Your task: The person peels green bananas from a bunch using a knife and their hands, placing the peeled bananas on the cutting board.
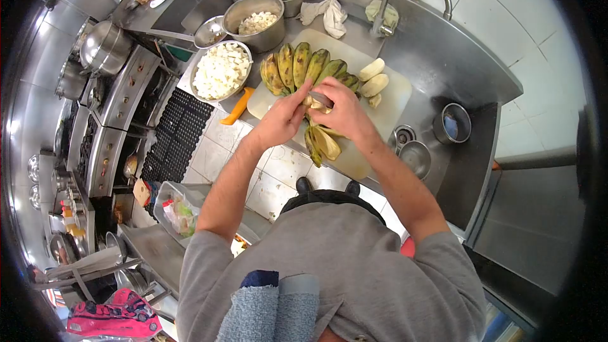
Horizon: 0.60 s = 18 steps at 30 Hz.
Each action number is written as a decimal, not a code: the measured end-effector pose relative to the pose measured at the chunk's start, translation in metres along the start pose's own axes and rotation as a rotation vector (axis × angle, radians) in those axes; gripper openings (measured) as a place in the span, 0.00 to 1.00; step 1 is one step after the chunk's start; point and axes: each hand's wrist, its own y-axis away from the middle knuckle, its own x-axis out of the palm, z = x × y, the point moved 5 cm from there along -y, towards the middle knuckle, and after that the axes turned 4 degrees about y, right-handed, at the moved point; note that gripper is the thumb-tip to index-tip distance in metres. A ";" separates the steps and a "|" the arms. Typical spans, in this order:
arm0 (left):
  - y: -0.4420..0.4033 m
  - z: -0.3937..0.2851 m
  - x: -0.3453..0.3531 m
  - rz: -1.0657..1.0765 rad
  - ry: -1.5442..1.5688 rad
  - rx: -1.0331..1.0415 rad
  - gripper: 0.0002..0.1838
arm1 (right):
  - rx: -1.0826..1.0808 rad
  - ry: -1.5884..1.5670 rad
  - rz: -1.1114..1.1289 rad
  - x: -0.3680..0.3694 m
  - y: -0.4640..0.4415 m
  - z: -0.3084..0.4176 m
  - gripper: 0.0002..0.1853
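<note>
My left hand (280, 117) is closed around a plantain (310, 102) that is largely hidden by the fingers. My right hand (347, 111) grips a small metal blade (322, 99), probably a knife, against that plantain; its handle is covered. Below the hands, strips of plantain peel (327, 144) hang by the near edge of the white cutting board (394, 104). Just beyond them lies a bunch of unpeeled plantains (303, 63), green-yellow with dark spots. Peeled plantains (373, 84) rest on the board to the right.
An orange-handled tool (238, 107) juts over the board's left edge. Nearby stand a bowl of white cubes (221, 71) and a metal pot (271, 42) of chopped pieces. A faucet (382, 25) rises behind. A metal bowl (415, 158) and a small pot (452, 123) sit in the sink.
</note>
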 end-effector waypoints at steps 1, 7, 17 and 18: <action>-0.001 0.001 -0.001 0.014 0.000 -0.020 0.36 | 0.011 -0.008 -0.005 0.000 -0.001 0.002 0.20; -0.003 0.005 -0.001 0.043 0.116 -0.030 0.36 | -0.035 0.015 -0.079 0.007 0.000 -0.004 0.18; -0.013 0.012 -0.004 0.037 0.151 0.024 0.36 | 0.011 0.016 -0.095 0.002 0.000 -0.008 0.18; -0.015 0.010 -0.001 0.055 0.142 0.015 0.37 | 0.017 0.053 -0.114 0.002 0.002 -0.010 0.19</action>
